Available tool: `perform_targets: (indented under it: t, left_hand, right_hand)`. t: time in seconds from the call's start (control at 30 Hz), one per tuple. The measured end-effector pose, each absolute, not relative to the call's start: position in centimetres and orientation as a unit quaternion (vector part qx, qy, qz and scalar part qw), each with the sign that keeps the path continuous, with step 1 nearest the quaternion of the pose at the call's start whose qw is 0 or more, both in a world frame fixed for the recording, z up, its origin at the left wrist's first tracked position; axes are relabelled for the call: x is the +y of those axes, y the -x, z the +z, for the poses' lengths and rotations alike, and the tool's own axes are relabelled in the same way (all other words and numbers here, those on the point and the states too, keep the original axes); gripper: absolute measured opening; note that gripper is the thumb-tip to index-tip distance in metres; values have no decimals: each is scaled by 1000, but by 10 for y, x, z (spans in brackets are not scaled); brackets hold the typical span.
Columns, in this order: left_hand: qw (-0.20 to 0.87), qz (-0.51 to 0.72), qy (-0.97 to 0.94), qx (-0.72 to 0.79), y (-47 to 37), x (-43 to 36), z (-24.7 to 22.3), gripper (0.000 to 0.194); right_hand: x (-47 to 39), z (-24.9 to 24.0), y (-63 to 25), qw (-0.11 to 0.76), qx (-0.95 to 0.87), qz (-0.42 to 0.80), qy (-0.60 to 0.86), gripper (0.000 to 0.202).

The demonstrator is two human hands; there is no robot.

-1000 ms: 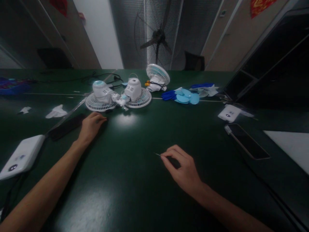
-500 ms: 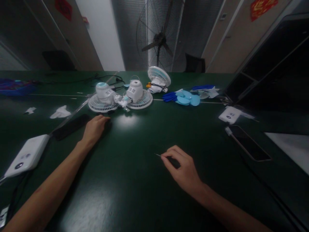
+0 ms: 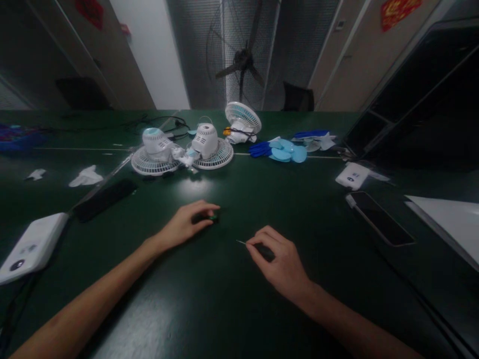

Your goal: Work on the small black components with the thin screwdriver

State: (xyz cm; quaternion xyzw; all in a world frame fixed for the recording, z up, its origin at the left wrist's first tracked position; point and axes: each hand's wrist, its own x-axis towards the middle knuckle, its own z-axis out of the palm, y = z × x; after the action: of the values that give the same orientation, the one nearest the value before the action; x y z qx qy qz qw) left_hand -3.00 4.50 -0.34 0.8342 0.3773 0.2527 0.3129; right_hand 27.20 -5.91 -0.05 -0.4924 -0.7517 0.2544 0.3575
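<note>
My left hand [image 3: 187, 223] is over the middle of the dark green table, its index finger stretched out. Near its thumb and bent fingers shows a small green object [image 3: 213, 218], which it seems to pinch; its kind is too small to make out. To the right, my right hand [image 3: 280, 257] holds a thin, needle-like metal piece [image 3: 241, 242] between thumb and index finger. The piece's tip points left, towards my left hand, and a gap separates the two hands.
Three small white fans [image 3: 155, 152] lie at the back, beside blue gloves and light-blue fan blades [image 3: 286, 150]. A black elongated case [image 3: 107, 199] and a white power bank [image 3: 33, 244] are left. Right stand a phone [image 3: 381, 219], a white device [image 3: 352, 175] and white sheets [image 3: 449, 219].
My left hand has moved right and nearer, from beside the fans to the table's middle, and a green object now shows at its fingers. My right hand stays nearly still.
</note>
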Motion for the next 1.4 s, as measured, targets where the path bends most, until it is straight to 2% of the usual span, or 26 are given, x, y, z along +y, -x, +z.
perform_targets:
  t: [0.13, 0.5, 0.77, 0.83, 1.0, 1.13, 1.3, 1.4]
  left_hand:
    - [402, 223, -842, 280, -15, 11, -1, 43]
    - [461, 223, -817, 265, -16, 7, -2, 61]
    - [480, 210, -810, 262, -18, 5, -2, 73]
    - [461, 213, -821, 260, -17, 6, -1, 72]
    - [413, 209, -857, 226, -21, 6, 4, 39]
    - [370, 235, -864, 246, -18, 11, 0, 24]
    - [209, 254, -858, 394, 36, 55, -11, 30]
    - [111, 266, -814, 504, 87, 85, -14, 44]
  right_hand:
    - [-61, -1, -271, 338, -765, 231, 497, 12]
    - [-61, 1, -270, 307, -781, 224, 495, 11]
    - [-59, -1, -269, 374, -770, 231, 462, 12]
    - [-59, -1, -270, 380, -761, 232, 471, 12]
    - [-61, 0, -271, 373, -761, 237, 475, 12]
    - [-61, 0, -272, 365, -764, 242, 473, 12]
    - [-60, 1, -275, 361, -759, 258, 476, 12]
    - [-61, 1, -274, 364, -760, 272, 466, 13]
